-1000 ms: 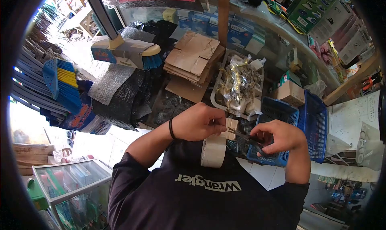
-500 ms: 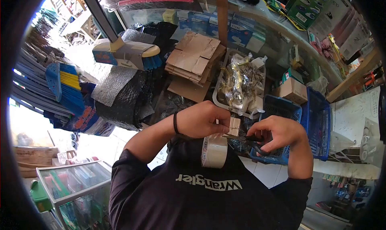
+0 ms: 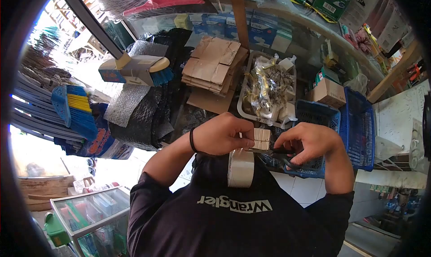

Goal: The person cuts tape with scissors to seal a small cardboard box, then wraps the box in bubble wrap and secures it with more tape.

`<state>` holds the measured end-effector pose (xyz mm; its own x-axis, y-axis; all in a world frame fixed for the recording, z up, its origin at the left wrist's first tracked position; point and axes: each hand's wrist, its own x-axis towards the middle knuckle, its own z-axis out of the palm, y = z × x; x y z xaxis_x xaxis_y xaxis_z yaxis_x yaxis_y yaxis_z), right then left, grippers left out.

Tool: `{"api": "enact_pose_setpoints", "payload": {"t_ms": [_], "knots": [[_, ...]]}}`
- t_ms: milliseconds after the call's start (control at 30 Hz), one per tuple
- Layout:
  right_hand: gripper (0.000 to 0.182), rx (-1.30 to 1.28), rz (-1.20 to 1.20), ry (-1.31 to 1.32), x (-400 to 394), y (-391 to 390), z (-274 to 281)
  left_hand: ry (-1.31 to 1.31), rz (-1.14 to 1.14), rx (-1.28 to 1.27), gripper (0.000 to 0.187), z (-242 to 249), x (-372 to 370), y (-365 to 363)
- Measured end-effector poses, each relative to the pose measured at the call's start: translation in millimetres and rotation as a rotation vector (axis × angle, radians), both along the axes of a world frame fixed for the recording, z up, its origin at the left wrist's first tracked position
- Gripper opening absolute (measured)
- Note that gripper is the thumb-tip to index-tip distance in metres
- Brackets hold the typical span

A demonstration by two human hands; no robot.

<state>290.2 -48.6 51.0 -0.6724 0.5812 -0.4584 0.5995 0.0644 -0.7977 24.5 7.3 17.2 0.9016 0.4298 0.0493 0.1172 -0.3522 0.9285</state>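
Observation:
My left hand (image 3: 226,135), with a black band on the wrist, pinches a small pale wooden or cardboard block (image 3: 261,139) at its left side. A wide roll of clear tape (image 3: 241,168) hangs just below that hand, against the dark shirt. On the other side my right hand (image 3: 310,144) grips black-handled scissors (image 3: 287,157), whose blades point left at the lower edge of the block. Whether the blades touch the tape is too small to tell.
Beyond the hands are a white tray (image 3: 242,108) of plastic-wrapped items, stacked flat cardboard (image 3: 211,64) and blue baskets (image 3: 359,136). Bubble wrap (image 3: 130,100) and a brush head (image 3: 134,70) stand at the left. A glass case (image 3: 94,207) is at lower left.
The camera view has shifted slightly. The block now shows more of its face between my hands, and the tape roll's printed inner side has turned mostly out of sight.

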Motion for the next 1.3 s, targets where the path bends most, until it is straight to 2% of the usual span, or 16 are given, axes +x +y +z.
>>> {"api": "enact_pose_setpoints", "payload": {"t_ms": [1033,1300], "knots": [[0.056,0.007,0.013,-0.042,-4.6,6.7,6.0,0.009,0.015,-0.041,0.009,-1.5,0.3,5.5],[0.05,0.004,-0.005,0.008,-1.2,7.6,1.8,0.007,0.02,-0.068,0.011,-4.8,-0.7,8.6]]}}
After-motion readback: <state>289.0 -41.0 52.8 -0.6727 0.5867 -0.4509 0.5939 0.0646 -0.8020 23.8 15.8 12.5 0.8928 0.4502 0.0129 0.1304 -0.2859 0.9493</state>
